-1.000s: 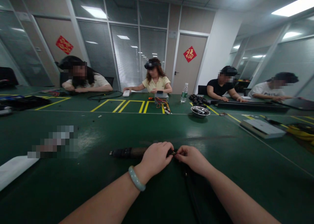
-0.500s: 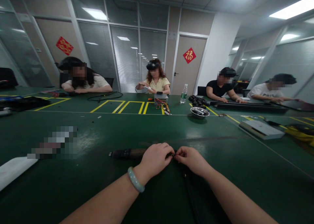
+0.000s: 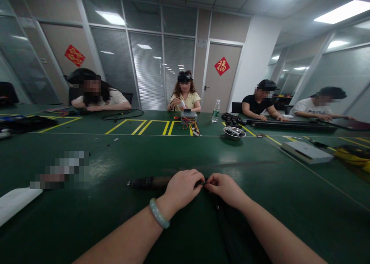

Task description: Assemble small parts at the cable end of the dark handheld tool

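Note:
A dark rod-shaped thing (image 3: 157,182), with a ringed black section and a small metallic tip at its left end, lies across the green table in front of me. My left hand (image 3: 186,185) is closed over its right part, with thumb and fingertips drawn together. Close against it, my right hand (image 3: 221,185) is pinched at the same spot, fingertips touching a tiny dark piece (image 3: 204,182) too small to name. From under my right hand a long black strip (image 3: 224,227), seemingly cloth, with a small shiny dot runs towards me. My hands hide where these parts meet.
Beyond the thin line across the table (image 3: 138,152) stand a metal bowl (image 3: 234,133) with dark parts, a water bottle (image 3: 215,111) and a grey box with coloured wires (image 3: 189,119). A flat pale box (image 3: 308,152) lies at right, a white object (image 3: 17,202) at left. Several co-workers sit opposite.
My hands stay almost in the same place, still closed together. The view has shifted slightly. Across the table, the co-worker in yellow has changed the hold on a white object.

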Demonstrator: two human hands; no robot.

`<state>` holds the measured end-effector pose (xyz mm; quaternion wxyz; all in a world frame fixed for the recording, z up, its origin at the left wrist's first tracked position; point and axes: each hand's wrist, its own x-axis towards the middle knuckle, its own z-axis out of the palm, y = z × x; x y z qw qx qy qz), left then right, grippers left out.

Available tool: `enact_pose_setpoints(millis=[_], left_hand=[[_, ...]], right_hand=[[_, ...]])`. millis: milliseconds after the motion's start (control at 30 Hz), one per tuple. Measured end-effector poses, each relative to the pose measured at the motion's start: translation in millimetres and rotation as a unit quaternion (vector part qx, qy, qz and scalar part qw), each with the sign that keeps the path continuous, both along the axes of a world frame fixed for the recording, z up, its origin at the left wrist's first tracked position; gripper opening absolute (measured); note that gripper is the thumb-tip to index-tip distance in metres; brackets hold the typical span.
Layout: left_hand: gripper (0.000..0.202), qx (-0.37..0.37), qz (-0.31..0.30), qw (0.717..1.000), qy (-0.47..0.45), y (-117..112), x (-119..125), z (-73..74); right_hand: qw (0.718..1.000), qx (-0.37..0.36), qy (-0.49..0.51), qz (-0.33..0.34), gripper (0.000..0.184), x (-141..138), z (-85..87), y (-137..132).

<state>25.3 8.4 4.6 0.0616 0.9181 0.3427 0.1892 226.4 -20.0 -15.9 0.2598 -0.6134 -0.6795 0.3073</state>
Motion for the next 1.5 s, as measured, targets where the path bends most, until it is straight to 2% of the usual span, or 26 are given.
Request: enact_pose_setpoints(millis=[267, 500, 700, 967, 1300, 1500], left_hand=[[0.016, 0.006, -0.021, 1.0, -0.012, 2.4, -1.3, -3.0], [0.018, 0.006, 0.012, 1.0, -0.026, 0.2, 0.2, -2.0], [0.011, 0.007, 0.0, 1.0, -0.015, 1.7, 0.4, -3.2], [0.016, 0.002, 0.012, 1.0, -0.021, 1.3, 0.2, -3.7], [0.011, 0.006, -0.009, 1.0, -0.013, 0.9, 0.1, -0.6], [0.016, 0.008, -0.002, 1.0, -0.017, 0.2, 0.3, -0.8]], right_hand=[[1.0, -0.007, -0.002, -0.004, 0.016, -1.8, 2.3, -0.4], [1.0, -0.009, 0.003, -0.001, 0.017, -0.2, -0.4, 0.8], [1.0, 0.005, -0.004, -0.002, 0.017, 0.6, -1.7, 1.4], [1.0, -0.006, 0.009, 0.002, 0.017, 1.4, -3.6, 1.7], [1.0, -0.003, -0.004, 0.003, 0.016, 0.3, 0.9, 0.1], [1.0, 0.0, -0.004, 0.003, 0.015, -0.2, 0.4, 0.2]])
